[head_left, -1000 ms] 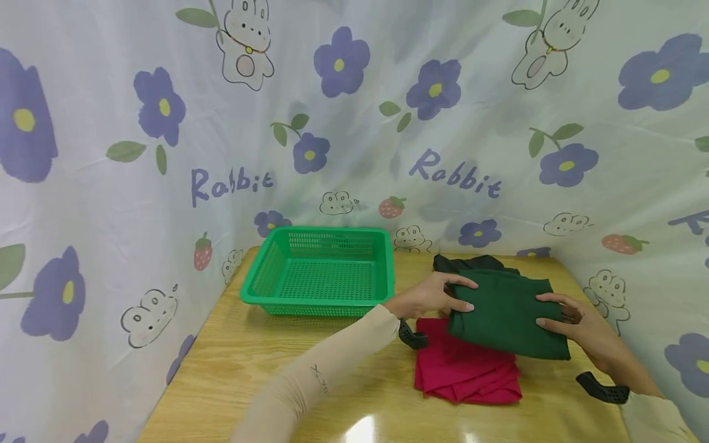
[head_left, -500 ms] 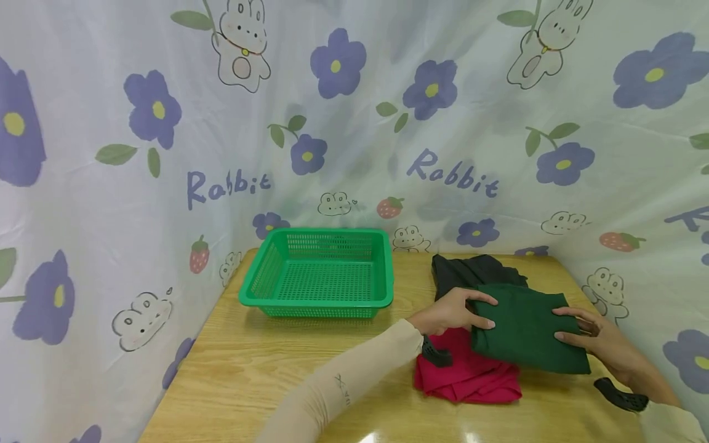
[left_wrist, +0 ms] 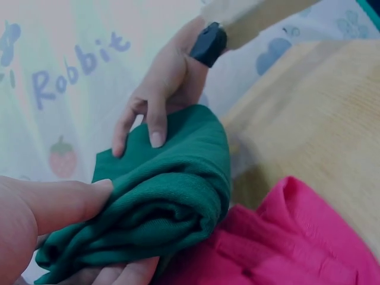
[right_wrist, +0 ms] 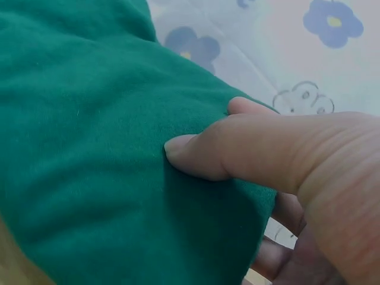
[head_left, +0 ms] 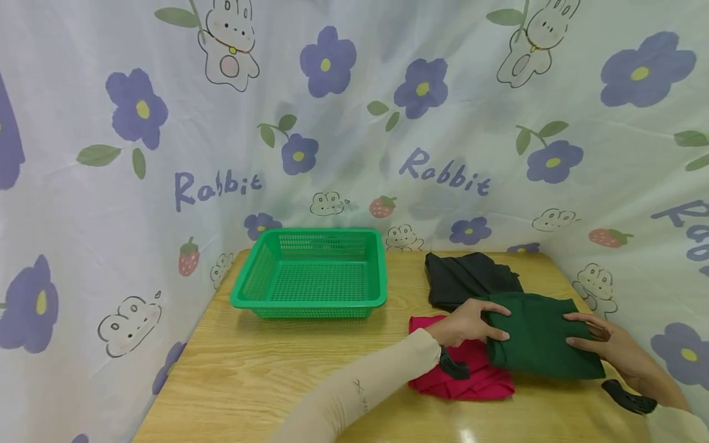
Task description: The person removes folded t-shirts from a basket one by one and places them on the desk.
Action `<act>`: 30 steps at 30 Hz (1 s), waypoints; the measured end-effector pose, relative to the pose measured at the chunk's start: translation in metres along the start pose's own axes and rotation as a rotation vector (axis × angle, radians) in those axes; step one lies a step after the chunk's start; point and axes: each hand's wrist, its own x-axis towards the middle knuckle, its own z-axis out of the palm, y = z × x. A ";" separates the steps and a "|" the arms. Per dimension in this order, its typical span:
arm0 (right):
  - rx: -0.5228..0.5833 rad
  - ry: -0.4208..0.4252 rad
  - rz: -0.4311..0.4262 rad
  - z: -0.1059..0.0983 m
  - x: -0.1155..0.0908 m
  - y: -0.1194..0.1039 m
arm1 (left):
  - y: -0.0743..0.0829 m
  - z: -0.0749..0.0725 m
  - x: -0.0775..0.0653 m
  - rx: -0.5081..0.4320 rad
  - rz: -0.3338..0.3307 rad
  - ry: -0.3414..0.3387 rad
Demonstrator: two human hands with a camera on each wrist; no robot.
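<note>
A folded dark green cloth (head_left: 534,335) is held between both hands above the right side of the table. My left hand (head_left: 468,323) grips its left edge, thumb on top and fingers underneath, as the left wrist view shows at the cloth's rolled layers (left_wrist: 172,202). The right hand (head_left: 609,344) pinches the opposite edge; in the right wrist view its thumb (right_wrist: 202,151) presses on the green surface while other fingers go beneath. Partly under the left wrist lies a folded pink-red cloth (head_left: 460,384). Behind the green one sits a folded black cloth (head_left: 462,277).
A green perforated plastic basket (head_left: 318,304) with nothing in it stands at the back left of the wooden table (head_left: 266,381). A white curtain (head_left: 354,123) printed with flowers and rabbits hangs behind and at both sides.
Both hands have carried the green cloth to the right and toward the front, off the black cloth, more of which now shows. The pink-red cloth stays on the table.
</note>
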 end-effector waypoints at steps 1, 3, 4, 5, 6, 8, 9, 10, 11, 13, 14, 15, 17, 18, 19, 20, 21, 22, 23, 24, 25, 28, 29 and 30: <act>0.004 0.002 0.005 -0.001 -0.001 0.002 | -0.001 0.003 0.001 -0.003 -0.005 0.002; 0.006 0.005 0.013 -0.002 -0.002 0.006 | -0.004 0.008 0.003 -0.004 -0.015 0.004; 0.006 0.007 0.019 -0.003 -0.003 0.008 | -0.005 0.011 0.004 -0.008 -0.021 0.004; 0.004 0.009 0.031 -0.003 -0.004 0.009 | -0.006 0.013 0.005 -0.010 -0.027 0.004; 0.002 0.008 0.035 -0.004 -0.004 0.011 | -0.007 0.015 0.005 -0.012 -0.033 0.006; -0.004 0.003 0.047 -0.006 -0.005 0.015 | -0.008 0.019 0.007 -0.012 -0.044 0.011; -0.005 -0.001 0.054 -0.006 -0.006 0.016 | -0.009 0.020 0.007 -0.009 -0.048 0.012; -0.007 -0.008 0.059 -0.007 -0.006 0.018 | -0.010 0.022 0.008 -0.007 -0.051 0.013; -0.011 -0.013 0.063 -0.008 -0.006 0.019 | -0.011 0.023 0.009 0.003 -0.055 0.014; -0.020 -0.020 0.071 -0.009 -0.007 0.021 | -0.013 0.026 0.010 0.044 -0.065 0.013; -0.026 -0.023 0.073 -0.010 -0.007 0.022 | -0.015 0.028 0.010 0.068 -0.070 0.012; -0.032 -0.025 0.074 -0.010 -0.007 0.023 | -0.016 0.029 0.011 0.090 -0.076 0.008; -0.047 -0.026 0.072 -0.010 -0.007 0.024 | -0.017 0.032 0.012 0.134 -0.090 0.002; -0.051 -0.027 0.071 -0.010 -0.008 0.025 | -0.018 0.033 0.012 0.151 -0.096 -0.003; -0.056 -0.027 0.068 -0.010 -0.008 0.026 | -0.018 0.034 0.013 0.167 -0.099 -0.005; -0.060 -0.027 0.066 -0.010 -0.008 0.027 | -0.017 0.035 0.013 0.177 -0.103 -0.007; -0.061 -0.027 0.064 -0.010 -0.008 0.028 | -0.017 0.036 0.013 0.185 -0.105 -0.013; -0.063 -0.027 0.062 -0.011 -0.008 0.029 | -0.016 0.036 0.013 0.197 -0.106 -0.017; -0.064 -0.028 0.064 -0.011 -0.008 0.030 | -0.015 0.037 0.014 0.208 -0.107 -0.022; -0.063 -0.029 0.066 -0.012 -0.007 0.031 | -0.015 0.038 0.014 0.219 -0.107 -0.027; -0.062 -0.031 0.068 -0.012 -0.007 0.033 | -0.014 0.038 0.014 0.236 -0.111 -0.031; -0.053 -0.042 0.085 -0.012 -0.006 0.037 | -0.013 0.039 0.015 0.281 -0.128 -0.044; -0.046 -0.046 0.090 -0.012 -0.005 0.038 | -0.013 0.039 0.016 0.292 -0.133 -0.047; -0.041 -0.048 0.094 -0.011 -0.004 0.039 | -0.013 0.038 0.016 0.302 -0.138 -0.050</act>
